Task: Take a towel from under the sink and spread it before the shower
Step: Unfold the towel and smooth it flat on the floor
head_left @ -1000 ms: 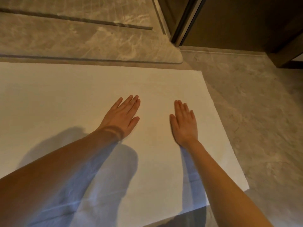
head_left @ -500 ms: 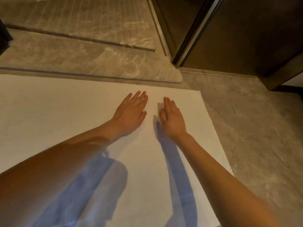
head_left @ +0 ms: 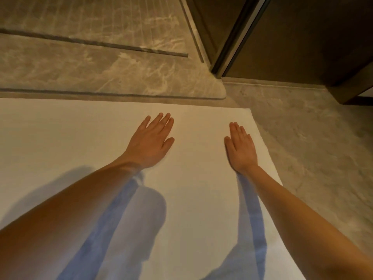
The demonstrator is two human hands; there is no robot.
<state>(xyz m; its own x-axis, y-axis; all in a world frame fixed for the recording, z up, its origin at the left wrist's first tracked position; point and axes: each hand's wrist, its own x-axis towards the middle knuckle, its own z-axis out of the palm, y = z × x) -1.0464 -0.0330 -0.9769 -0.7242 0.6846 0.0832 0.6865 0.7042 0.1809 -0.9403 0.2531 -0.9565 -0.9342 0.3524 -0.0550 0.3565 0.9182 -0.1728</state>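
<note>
A large white towel (head_left: 80,138) lies flat on the stone floor, its far edge running along the raised marble shower threshold (head_left: 121,77). My left hand (head_left: 151,142) rests palm down on the towel near its far edge, fingers straight and close together. My right hand (head_left: 241,148) lies flat on the towel too, close to its right edge, fingers together. Neither hand grips anything. Both forearms cast bluish shadows across the cloth.
Beyond the threshold is the ribbed shower floor (head_left: 101,19) with a dark drain slot (head_left: 121,46). A dark metal door frame (head_left: 236,41) and brown panel (head_left: 312,41) stand at the back right. Grey marble floor (head_left: 323,158) lies right of the towel.
My hands, which had come close together half a second ago, have slid apart, the right one moving out towards the towel's right edge. The camera has shifted slightly.
</note>
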